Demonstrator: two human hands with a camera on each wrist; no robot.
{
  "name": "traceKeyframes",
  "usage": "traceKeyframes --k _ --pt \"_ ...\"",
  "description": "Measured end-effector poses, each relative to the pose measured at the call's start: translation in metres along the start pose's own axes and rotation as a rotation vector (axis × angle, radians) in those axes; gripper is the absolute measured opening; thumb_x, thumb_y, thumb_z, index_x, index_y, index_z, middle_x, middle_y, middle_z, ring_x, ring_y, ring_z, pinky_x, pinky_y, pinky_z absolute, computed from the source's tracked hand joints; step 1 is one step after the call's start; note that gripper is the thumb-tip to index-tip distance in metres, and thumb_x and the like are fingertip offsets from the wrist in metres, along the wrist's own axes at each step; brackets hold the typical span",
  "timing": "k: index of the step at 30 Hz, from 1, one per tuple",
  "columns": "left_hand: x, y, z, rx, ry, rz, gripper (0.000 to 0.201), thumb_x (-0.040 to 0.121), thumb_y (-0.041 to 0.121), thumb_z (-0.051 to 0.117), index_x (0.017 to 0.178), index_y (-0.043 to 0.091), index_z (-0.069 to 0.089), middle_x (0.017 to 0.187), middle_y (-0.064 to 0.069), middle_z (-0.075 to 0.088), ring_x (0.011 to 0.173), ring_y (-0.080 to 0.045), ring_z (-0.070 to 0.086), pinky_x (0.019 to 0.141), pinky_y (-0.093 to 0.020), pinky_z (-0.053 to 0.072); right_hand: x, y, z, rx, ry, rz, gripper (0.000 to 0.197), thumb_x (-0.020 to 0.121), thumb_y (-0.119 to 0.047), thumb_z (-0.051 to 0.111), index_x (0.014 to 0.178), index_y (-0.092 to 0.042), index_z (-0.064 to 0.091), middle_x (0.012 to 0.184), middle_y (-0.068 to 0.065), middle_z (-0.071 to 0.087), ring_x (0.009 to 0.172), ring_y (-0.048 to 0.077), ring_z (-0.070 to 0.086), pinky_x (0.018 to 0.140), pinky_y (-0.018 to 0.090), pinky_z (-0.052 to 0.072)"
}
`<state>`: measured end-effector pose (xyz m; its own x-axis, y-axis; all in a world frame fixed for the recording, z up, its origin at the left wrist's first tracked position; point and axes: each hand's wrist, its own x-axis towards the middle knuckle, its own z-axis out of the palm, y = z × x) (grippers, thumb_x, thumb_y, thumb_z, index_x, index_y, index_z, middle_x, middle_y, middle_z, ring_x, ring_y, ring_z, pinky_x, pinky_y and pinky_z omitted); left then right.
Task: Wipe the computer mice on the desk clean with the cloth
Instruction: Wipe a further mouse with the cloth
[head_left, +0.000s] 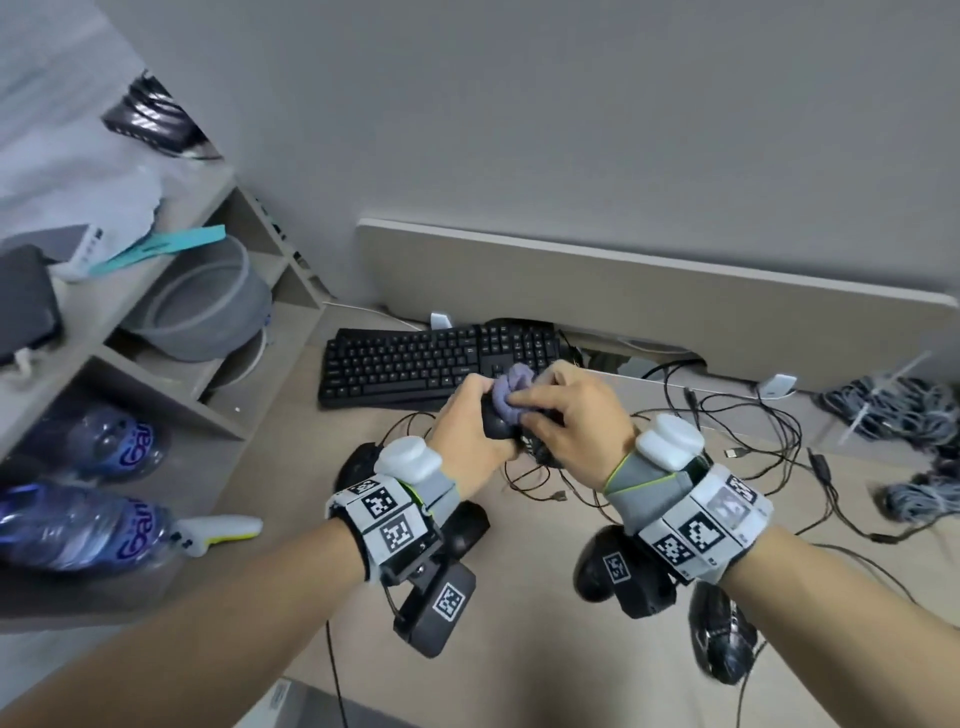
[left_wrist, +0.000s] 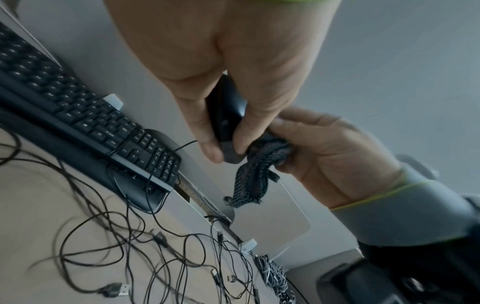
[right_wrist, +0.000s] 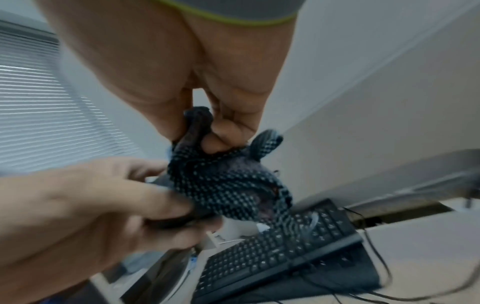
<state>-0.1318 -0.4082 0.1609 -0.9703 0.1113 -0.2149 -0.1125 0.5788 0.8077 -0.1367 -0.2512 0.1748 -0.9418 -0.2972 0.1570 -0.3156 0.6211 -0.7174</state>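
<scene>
Item: black mouse (head_left: 496, 423), lifted above the counter (head_left: 291, 457), just in front of the black keyboard (head_left: 415, 364). Left hand (head_left: 467, 441) gripped it, fingers (left_wrist: 207, 131) curled round its sides. Item: purple-grey cloth (head_left: 511, 397), bunched, pressed on the mouse's top; right hand (head_left: 566, 415) pinched it between thumb and curled fingers (right_wrist: 221, 131). Other mice: one (head_left: 722, 639) lay near the right forearm, one (head_left: 358, 462) beside the left wrist. Loose black cables (head_left: 753, 441) were tangled at right.
</scene>
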Motion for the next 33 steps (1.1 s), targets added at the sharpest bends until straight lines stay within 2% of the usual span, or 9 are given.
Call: traceKeyframes --k 5,9,14,18,22,25,28,30,33 --pt "0.007 0.013 -0.009 0.045 0.003 0.047 0.058 0.070 0.013 0.080 0.119 0.020 0.051 0.115 0.004 0.056 0.100 -0.013 0.053 0.072 -0.016 0.036 0.020 0.005 -0.016 -0.035 0.150 0.122 0.021 0.076 -0.006 0.067 0.095 -0.013 0.073 0.083 0.012 0.058 0.079 0.030 0.058 0.069 0.029 0.039" --pt "0.014 0.015 -0.011 0.070 -0.007 0.072 0.042 0.071 0.009 0.072 0.105 0.020 0.050 0.105 0.005 0.060 0.096 -0.014 0.059 0.074 -0.017 0.046 0.006 -0.023 -0.007 -0.042 0.023 -0.110 0.018 0.078 -0.016 0.061 0.090 -0.017 0.074 0.079 0.008 0.056 0.072 0.021 0.055 0.064 0.026 0.040" --pt "0.014 0.022 -0.017 0.087 0.002 0.088 0.051 0.067 0.015 0.079 0.112 0.020 0.055 0.108 0.004 0.062 0.093 -0.014 0.056 0.064 -0.014 0.033 0.017 -0.011 -0.018 -0.082 0.167 0.004 0.022 0.076 -0.014 0.057 0.086 -0.019 0.075 0.077 0.007 0.054 0.069 0.027 0.056 0.062 0.027 0.040" --pt "0.013 0.026 -0.022 0.083 -0.004 0.097 0.035 0.075 0.014 0.071 0.106 0.023 0.056 0.100 0.006 0.061 0.092 -0.014 0.056 0.071 -0.020 0.038 0.004 -0.025 -0.009 -0.037 0.045 -0.106 0.021 0.080 -0.020 0.054 0.086 -0.019 0.075 0.079 0.010 0.057 0.067 0.025 0.056 0.058 0.027 0.043" --pt "0.014 0.025 -0.029 -0.033 0.016 -0.003 0.064 0.069 0.017 0.084 0.125 0.020 0.053 0.111 0.005 0.061 0.098 -0.014 0.059 0.075 -0.018 0.042 0.015 -0.005 -0.023 -0.044 0.212 0.066 0.021 0.072 -0.009 0.059 0.084 -0.016 0.075 0.078 0.009 0.057 0.070 0.025 0.057 0.064 0.026 0.039" --pt "0.017 0.026 -0.033 -0.133 -0.004 -0.012 0.063 0.067 0.012 0.084 0.122 0.019 0.053 0.114 0.004 0.063 0.101 -0.012 0.060 0.075 -0.009 0.043 0.013 -0.021 -0.017 -0.018 0.130 -0.052 0.023 0.070 -0.004 0.060 0.082 -0.017 0.074 0.079 0.006 0.057 0.071 0.015 0.053 0.066 0.021 0.041" --pt "0.016 0.028 -0.033 -0.206 -0.034 -0.058 0.068 0.060 0.018 0.086 0.118 0.021 0.052 0.118 0.000 0.063 0.105 -0.016 0.063 0.092 -0.029 0.052 0.017 -0.016 -0.021 0.032 0.193 -0.007 0.024 0.070 -0.001 0.061 0.083 -0.016 0.074 0.080 0.001 0.056 0.072 0.014 0.054 0.068 0.020 0.042" --pt "0.013 0.032 -0.033 -0.355 -0.052 -0.123 0.067 0.057 0.015 0.083 0.116 0.018 0.052 0.118 -0.010 0.063 0.106 -0.024 0.065 0.093 -0.043 0.055 0.017 -0.014 -0.023 0.035 0.241 0.008 0.023 0.070 -0.002 0.062 0.083 -0.016 0.073 0.079 -0.002 0.053 0.071 0.011 0.051 0.066 0.016 0.040" --pt "0.010 0.043 -0.033 -0.724 -0.110 -0.209 0.042 0.083 -0.013 0.061 0.119 0.006 0.048 0.123 -0.022 0.058 0.111 -0.035 0.063 0.087 -0.048 0.058 0.014 -0.020 -0.022 0.045 0.204 -0.022 0.024 0.070 0.000 0.064 0.085 -0.016 0.072 0.079 -0.002 0.053 0.072 0.006 0.049 0.067 0.009 0.036"
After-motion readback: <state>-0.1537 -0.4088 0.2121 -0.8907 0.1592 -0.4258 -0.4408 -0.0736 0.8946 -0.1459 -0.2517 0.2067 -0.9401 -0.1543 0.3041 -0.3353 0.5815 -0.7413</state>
